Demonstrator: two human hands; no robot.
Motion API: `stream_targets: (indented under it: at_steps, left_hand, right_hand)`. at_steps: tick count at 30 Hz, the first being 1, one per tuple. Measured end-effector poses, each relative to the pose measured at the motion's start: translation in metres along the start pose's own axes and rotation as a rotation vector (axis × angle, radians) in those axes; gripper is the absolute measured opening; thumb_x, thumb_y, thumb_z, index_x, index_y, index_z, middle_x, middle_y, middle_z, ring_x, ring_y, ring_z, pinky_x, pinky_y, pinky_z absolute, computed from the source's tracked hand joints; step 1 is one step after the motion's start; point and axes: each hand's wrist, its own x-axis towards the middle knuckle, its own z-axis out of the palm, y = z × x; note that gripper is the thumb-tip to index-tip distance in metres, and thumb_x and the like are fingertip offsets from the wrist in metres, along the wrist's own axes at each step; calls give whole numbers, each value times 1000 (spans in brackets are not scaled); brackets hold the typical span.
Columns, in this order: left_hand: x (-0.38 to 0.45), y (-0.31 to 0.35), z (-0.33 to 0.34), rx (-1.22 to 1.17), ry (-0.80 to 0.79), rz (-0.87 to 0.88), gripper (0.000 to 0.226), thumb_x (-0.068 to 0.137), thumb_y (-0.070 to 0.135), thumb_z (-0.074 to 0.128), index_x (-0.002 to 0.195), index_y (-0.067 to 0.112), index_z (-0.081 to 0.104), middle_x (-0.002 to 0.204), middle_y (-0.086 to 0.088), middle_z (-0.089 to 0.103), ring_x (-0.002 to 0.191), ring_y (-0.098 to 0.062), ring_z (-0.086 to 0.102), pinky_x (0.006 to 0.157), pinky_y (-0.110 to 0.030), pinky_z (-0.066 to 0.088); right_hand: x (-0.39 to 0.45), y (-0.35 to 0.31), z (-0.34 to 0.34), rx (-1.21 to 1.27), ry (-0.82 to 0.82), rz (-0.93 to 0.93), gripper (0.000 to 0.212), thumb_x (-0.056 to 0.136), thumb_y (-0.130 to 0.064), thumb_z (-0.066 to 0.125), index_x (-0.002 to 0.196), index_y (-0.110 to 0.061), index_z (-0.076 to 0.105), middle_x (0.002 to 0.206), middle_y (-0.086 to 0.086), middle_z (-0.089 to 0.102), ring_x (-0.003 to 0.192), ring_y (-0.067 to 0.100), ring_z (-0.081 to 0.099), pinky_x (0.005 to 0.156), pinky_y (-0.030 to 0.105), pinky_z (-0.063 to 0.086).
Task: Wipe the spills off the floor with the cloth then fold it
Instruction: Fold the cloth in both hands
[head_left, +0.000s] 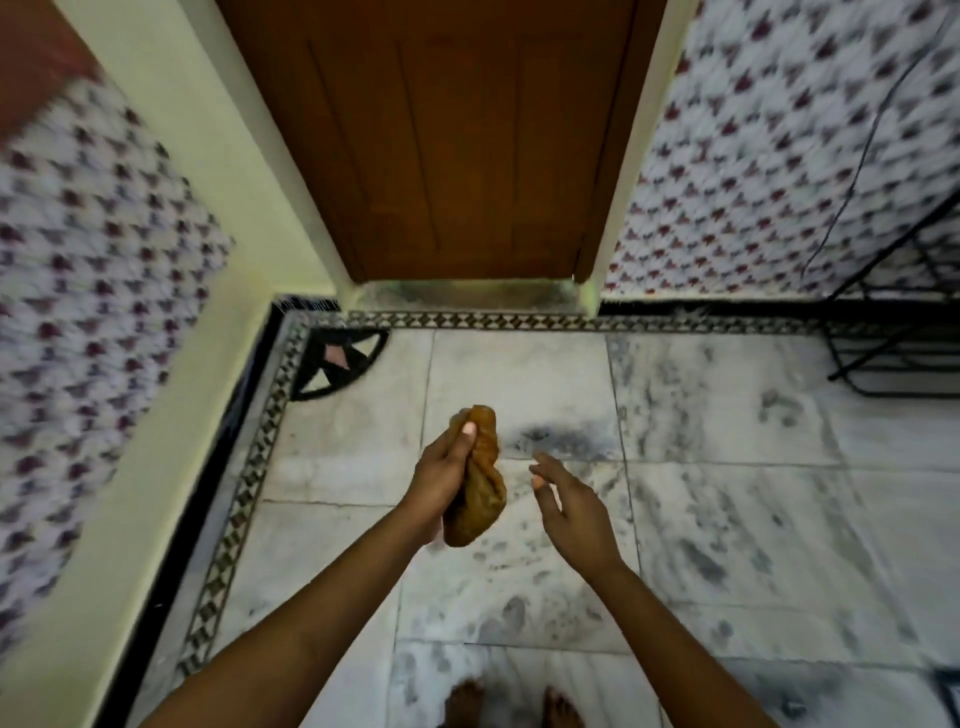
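A bunched-up brown cloth hangs in the air above the white marble floor. My left hand grips the cloth around its upper part, thumb pressed on top. Just to the right of the cloth, my right hand is held apart from it with its fingers straight and spread, touching nothing. Grey smudges and marks cover the floor tiles, so I cannot tell a spill from the marble pattern.
A brown wooden door stands shut straight ahead, between patterned tiled walls. A black metal rack stands at the right. A patterned border strip runs along the floor's left edge. My bare feet show at the bottom.
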Motion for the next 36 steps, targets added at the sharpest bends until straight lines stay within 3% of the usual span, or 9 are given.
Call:
stream_targets:
  at_steps: [5, 7, 10, 15, 19, 26, 31, 33, 36]
  left_hand:
    - [-72, 83, -22, -54, 24, 165, 52, 95, 48, 41, 137, 19, 47, 135, -3, 53, 120, -19, 51, 97, -30, 39]
    - [-95, 107, -26, -120, 41, 220, 48, 96, 47, 39, 133, 18, 51, 131, 1, 53, 116, -16, 51, 96, -30, 37]
    - [-124, 133, -28, -192, 66, 277, 46, 95, 50, 39, 127, 21, 56, 131, -4, 56, 119, -21, 51, 97, -34, 39]
    - [-161, 167, -36, -195, 50, 394, 37, 93, 54, 37, 112, 36, 63, 133, -3, 53, 125, -23, 45, 106, -41, 36]
    - [-190, 177, -35, -202, 73, 417, 36, 97, 47, 36, 115, 32, 63, 131, -4, 54, 120, -24, 48, 100, -40, 40]
    - [-225, 193, -54, -239, -19, 498, 39, 96, 42, 42, 111, 18, 69, 121, -9, 64, 118, -26, 56, 106, -44, 37]
    - [-240, 204, -72, -400, -138, 556, 48, 90, 36, 49, 119, -1, 61, 125, -19, 61, 119, -32, 56, 107, -46, 36]
    - [-246, 210, -78, -426, -205, 578, 55, 89, 34, 50, 125, -7, 52, 128, -21, 58, 120, -33, 56, 105, -43, 38]
    - [-250, 213, -89, -407, -183, 601, 51, 92, 32, 46, 125, -6, 53, 125, -18, 61, 117, -31, 57, 102, -41, 41]
  right_hand:
    - [-7, -102, -43, 280, -31, -17, 24, 99, -19, 43, 119, -28, 53, 115, 3, 65, 108, 20, 61, 95, 37, 48]
    - [-8, -136, -58, 424, -56, 10, 21, 100, -18, 40, 113, -30, 52, 112, 5, 64, 103, 22, 62, 90, 34, 49]
    - [-9, -173, -76, 558, -167, 52, 26, 101, -23, 39, 125, -20, 48, 122, 6, 57, 103, 20, 59, 81, 27, 47]
    - [-21, -200, -113, 613, -232, 30, 25, 100, -24, 41, 123, -21, 51, 115, -2, 53, 94, 10, 55, 68, 13, 44]
    - [-29, -199, -131, 542, -238, -64, 21, 100, -26, 41, 116, -22, 53, 121, 3, 58, 95, 8, 57, 83, 22, 46]
    - [-36, -224, -144, 494, -255, -209, 43, 95, -26, 53, 135, -23, 41, 132, -3, 47, 120, 15, 45, 95, 30, 39]
    - [-33, -258, -146, 563, -347, -212, 60, 88, -33, 62, 140, -25, 34, 133, -3, 42, 120, 16, 41, 100, 35, 36]
    - [-31, -269, -147, 603, -400, -198, 50, 86, -32, 65, 131, -28, 44, 134, -1, 46, 119, 18, 46, 101, 36, 40]
    - [-33, -284, -146, 692, -398, -219, 18, 86, -22, 65, 101, -30, 59, 114, 2, 61, 106, 17, 56, 91, 34, 48]
